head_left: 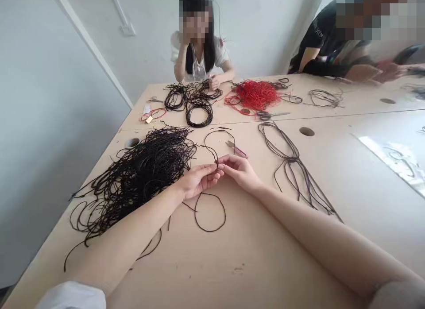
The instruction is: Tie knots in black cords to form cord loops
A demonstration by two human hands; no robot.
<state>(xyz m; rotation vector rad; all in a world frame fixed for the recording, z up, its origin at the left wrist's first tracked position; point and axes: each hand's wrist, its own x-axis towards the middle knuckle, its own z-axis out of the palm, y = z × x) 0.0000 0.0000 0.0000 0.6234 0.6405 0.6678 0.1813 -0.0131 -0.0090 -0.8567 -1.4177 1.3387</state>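
Two bare hands met over the wooden table. The left hand was closed, thumb and fingers pinched on a dark cord; the right hand was likewise pinched on that cord, its fingertips just beside the left's. The cord's loop rose beyond the hands, near small scissors lying on the table. A second cord loop lay on the near side. A large black cord pile was noted left of the hands, and a knotted cord bundle to the right. Across the table, a person sat behind black coils, beside a red cord heap.
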